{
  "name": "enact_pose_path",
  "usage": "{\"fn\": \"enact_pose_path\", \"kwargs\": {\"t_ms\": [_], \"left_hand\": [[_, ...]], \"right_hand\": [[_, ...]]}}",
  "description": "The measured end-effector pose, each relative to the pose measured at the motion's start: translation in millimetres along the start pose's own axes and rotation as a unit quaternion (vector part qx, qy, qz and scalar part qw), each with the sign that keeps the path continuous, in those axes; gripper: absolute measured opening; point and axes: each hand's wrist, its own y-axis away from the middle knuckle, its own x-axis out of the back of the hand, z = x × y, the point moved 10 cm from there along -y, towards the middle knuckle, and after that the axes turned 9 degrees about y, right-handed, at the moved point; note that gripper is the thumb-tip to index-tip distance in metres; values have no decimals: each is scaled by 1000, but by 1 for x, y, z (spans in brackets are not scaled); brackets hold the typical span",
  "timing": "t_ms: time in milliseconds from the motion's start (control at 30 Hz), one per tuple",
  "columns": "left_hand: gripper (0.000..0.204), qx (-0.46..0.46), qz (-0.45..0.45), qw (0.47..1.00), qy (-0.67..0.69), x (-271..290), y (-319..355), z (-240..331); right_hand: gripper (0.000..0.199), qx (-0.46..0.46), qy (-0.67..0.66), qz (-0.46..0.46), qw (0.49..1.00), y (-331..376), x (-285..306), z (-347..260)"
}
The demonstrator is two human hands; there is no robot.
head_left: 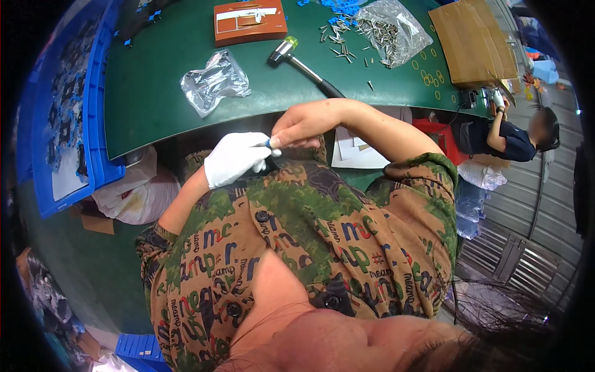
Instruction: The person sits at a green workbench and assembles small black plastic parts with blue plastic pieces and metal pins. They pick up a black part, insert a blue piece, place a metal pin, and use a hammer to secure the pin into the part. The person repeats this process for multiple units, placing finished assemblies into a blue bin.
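Note:
My left hand (pixel 234 160), in a white glove, is closed at the near edge of the table, in front of my shirt. Its fingertips meet those of my bare right hand (pixel 305 124), which reaches in from the right with thumb and fingers pinched together. Between them shows a small blue piece (pixel 269 142), mostly covered by the fingers. Something dark lies just below the gloved fingers, too hidden to name. Beyond my hands, a crumpled clear plastic bag (pixel 214 82) and a hammer (pixel 308 71) with a black grip rest on the green table (pixel 149 99).
An orange-brown box (pixel 251 32) stands at the back. Loose screws (pixel 338 46) lie beside a plastic bag of screws (pixel 390 37). Rubber bands (pixel 427 77) are scattered near a cardboard box (pixel 474 46). A blue crate (pixel 90 118) borders the left side. Another person (pixel 511 139) works at far right.

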Motion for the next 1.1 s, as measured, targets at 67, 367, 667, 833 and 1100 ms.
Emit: {"fn": "enact_pose_path", "kwargs": {"t_ms": [67,367,667,833,1100], "left_hand": [[31,-33,-13,999,32,5,4,5],[39,-144,-14,983,112,45,31,47],[47,-195,79,953,219,66,14,46],[49,-143,50,968,201,38,0,39],[45,-127,17,968,218,21,-16,20]], "right_hand": [[46,10,-44,0,999,-7,-4,4],[25,-32,327,451,830,117,89,-7],[26,-278,378,540,699,214,120,101],[21,-241,401,564,680,209,110,87],[15,-188,456,545,678,191,105,76]]}}
